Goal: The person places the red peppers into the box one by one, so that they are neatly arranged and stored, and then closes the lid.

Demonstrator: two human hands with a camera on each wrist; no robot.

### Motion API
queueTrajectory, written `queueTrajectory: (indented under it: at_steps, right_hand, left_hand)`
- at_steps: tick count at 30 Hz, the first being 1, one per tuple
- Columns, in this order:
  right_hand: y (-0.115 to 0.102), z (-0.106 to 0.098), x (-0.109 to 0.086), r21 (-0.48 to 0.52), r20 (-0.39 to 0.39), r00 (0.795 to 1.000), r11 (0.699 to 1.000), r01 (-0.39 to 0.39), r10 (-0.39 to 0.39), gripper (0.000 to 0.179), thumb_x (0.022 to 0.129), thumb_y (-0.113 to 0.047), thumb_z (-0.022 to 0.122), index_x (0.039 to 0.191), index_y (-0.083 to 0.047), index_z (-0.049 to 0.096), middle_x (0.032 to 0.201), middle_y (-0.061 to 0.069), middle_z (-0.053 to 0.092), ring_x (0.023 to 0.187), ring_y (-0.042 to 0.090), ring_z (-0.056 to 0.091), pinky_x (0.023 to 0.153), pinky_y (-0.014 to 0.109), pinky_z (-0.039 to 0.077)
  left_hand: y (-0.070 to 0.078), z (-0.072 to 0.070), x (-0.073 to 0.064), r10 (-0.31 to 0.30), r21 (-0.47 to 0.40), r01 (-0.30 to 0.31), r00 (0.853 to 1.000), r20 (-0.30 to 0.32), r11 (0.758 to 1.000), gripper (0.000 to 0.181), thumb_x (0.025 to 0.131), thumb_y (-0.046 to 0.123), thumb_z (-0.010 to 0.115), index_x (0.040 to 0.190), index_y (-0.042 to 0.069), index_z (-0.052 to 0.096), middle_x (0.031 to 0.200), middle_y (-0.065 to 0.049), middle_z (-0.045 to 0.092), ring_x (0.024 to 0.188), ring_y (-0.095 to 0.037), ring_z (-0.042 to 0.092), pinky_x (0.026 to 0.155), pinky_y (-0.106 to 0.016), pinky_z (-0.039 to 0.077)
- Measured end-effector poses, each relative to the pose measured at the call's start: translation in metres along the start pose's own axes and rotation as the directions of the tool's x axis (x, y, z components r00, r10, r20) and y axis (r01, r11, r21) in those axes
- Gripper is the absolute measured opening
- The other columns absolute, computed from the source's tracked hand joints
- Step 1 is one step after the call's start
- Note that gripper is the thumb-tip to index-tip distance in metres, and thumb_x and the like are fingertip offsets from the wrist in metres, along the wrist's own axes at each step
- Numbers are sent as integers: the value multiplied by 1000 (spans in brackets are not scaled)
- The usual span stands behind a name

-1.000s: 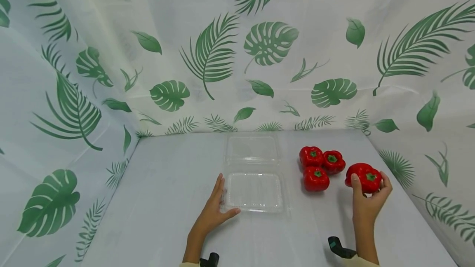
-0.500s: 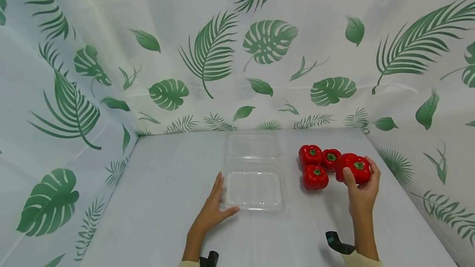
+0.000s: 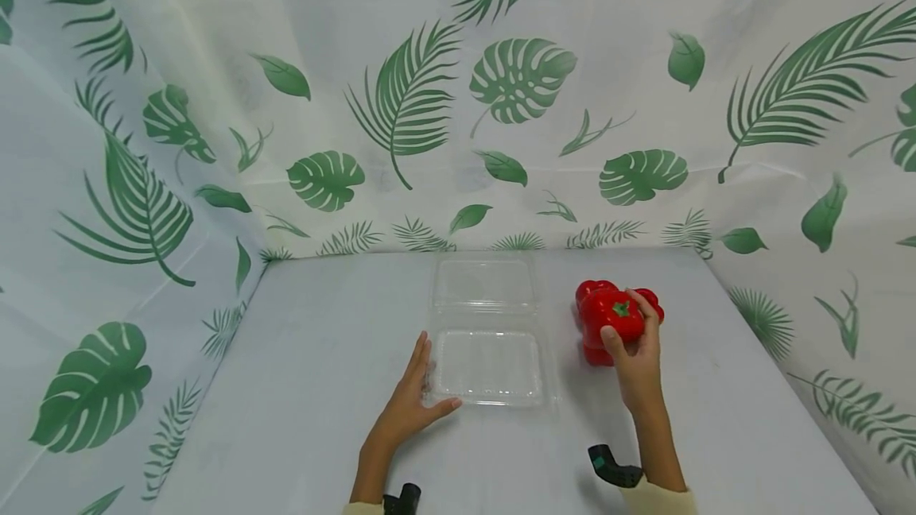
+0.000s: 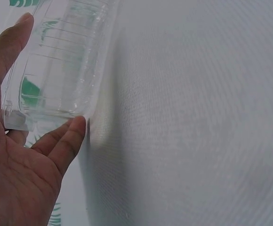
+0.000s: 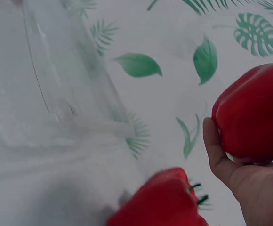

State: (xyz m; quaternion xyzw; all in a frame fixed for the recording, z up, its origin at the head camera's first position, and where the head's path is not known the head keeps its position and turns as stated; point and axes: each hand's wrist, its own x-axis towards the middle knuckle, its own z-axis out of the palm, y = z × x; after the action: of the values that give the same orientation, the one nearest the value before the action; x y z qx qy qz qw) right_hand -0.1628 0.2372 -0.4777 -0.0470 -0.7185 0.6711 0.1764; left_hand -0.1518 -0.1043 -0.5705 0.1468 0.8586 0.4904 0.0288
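Observation:
My right hand [image 3: 640, 360] grips a red bell pepper [image 3: 611, 316] with a green stem, thumb on its near side and fingers on its far right. It is held above several other red bell peppers and partly hides them; one pepper [image 3: 597, 356] peeks out below it. In the right wrist view the held bell pepper [image 5: 256, 113] is apart from a lower one [image 5: 160, 202]. A clear plastic clamshell box [image 3: 490, 368] lies with its lid [image 3: 485, 283] folded back. Against its left side and near-left corner rests my left hand [image 3: 408, 408], fingers straight and thumb spread.
The box and peppers stand on a white-covered table [image 3: 300, 388]. A leaf-patterned curtain [image 3: 429, 118] rises behind it and along both sides. A dark camera mount [image 3: 614, 467] sticks out from the right wrist, another [image 3: 403, 501] from the left.
My right hand has carried the bell pepper leftward, from the table's right side to above the group of peppers. My left hand and the box have stayed put.

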Motion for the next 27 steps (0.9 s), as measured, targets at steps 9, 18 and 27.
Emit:
queueTrajectory:
  at_steps: [9,18,27]
  right_hand:
    - [3,36,-1,-42,215,976,999,-25,33,88,83,-7,75,151,-22,21,154,4,28,136,15,30,86,10,52]
    - [16,74,-6,-224,399,916,973,49,46,88,76,-24,83,144,-15,28,145,12,43,131,30,42,99,46,53]
    - [38,109,-13,-369,524,851,911,185,39,83,75,-31,83,143,-16,40,138,12,47,128,33,48,97,53,54]
  left_hand:
    - [1,0,-1,4,-10,-4,1000,1,1000,110,80,44,78,158,12,8,166,-9,0,149,-39,18,113,-57,35]
    - [1,-1,-1,-4,-2,4,1000,-14,1000,109,80,42,78,158,12,9,167,-2,0,149,-36,20,112,-56,35]
    - [3,2,-1,-37,-29,36,999,-5,999,106,81,41,78,158,19,9,166,6,1,146,-35,30,107,-50,43]
